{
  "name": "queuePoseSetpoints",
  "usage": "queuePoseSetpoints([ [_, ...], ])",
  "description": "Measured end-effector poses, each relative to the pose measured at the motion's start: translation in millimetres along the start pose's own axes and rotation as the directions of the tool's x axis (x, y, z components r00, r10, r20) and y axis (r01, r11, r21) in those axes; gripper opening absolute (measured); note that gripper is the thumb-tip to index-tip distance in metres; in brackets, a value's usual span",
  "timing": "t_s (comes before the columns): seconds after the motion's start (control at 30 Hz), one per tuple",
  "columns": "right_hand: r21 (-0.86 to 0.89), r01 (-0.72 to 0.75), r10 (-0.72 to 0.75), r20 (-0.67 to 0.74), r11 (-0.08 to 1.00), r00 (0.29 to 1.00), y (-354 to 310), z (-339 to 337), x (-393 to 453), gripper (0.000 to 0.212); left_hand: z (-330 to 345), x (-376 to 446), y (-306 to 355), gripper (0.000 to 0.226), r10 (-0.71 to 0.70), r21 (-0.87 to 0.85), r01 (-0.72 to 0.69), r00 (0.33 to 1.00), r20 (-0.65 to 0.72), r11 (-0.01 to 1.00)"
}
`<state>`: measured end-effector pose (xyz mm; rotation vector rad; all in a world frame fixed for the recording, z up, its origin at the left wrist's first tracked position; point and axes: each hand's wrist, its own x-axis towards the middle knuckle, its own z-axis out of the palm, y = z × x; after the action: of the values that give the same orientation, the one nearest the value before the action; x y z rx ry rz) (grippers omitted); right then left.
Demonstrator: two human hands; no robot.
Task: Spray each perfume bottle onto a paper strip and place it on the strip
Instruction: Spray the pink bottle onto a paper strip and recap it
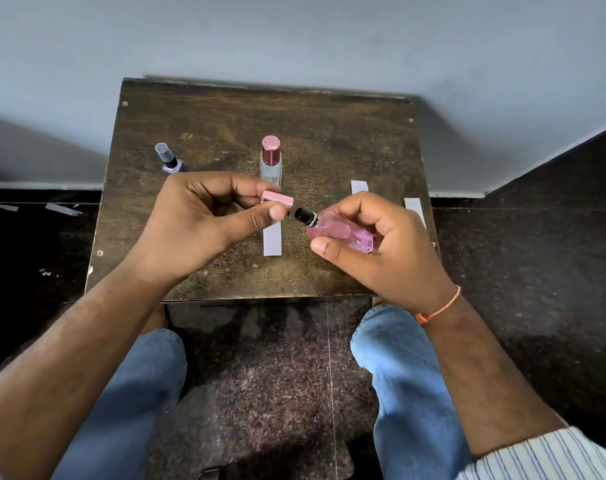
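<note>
Above the dark wooden counter (pixel 329 133), the right hand (pixel 381 251) grips a tilted pink glass perfume bottle (pixel 343 232), its black nozzle (pixel 303 214) bare. The left hand (pixel 204 216) pinches its pink rectangular cap (pixel 277 199) just left of the nozzle, over a white paper strip (pixel 272 240).

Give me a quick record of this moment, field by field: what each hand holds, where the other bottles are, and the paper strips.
left hand: holds pink cap, off the bottle
right hand: holds pink bottle tilted, black nozzle bare
clear bottle: upright on far end of middle strip, capped
blue bottle: upright, far left, capped
other strips: two at right, partly hidden by the right hand
table: dark, worn
</note>
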<state>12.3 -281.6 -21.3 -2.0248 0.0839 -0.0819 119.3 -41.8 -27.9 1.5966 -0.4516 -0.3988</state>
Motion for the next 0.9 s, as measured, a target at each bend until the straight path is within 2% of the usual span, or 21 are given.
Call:
queuePoseSetpoints([
  [0.4, -0.091, 0.025, -0.027, -0.029, 0.996, 0.999, 0, 4, 2, 0.031, 5, 3, -2, 0.024, 0.045, 0.038, -0.049, 0.993, 0.112, 0.998],
  [0.67, -0.064, 0.073, -0.077, -0.055, 0.995, 0.996, 0, 1, 2, 0.033, 17, 5, -4, 0.033, 0.028, -0.019, -0.026, 0.991, 0.130, 0.999],
  [0.8, -0.042, 0.079, -0.080, -0.037, 0.996, 0.996, 4, -2, 1, 0.032, 25, 4, -5, 0.031, 0.022, -0.053, -0.013, 0.983, 0.183, 0.999],
  [0.9, -0.082, 0.117, -0.122, -0.057, 0.990, 0.991, 6, -3, 4, 0.034, 29, 2, -5, 0.035, 0.020, -0.064, -0.008, 0.982, 0.189, 0.998],
])
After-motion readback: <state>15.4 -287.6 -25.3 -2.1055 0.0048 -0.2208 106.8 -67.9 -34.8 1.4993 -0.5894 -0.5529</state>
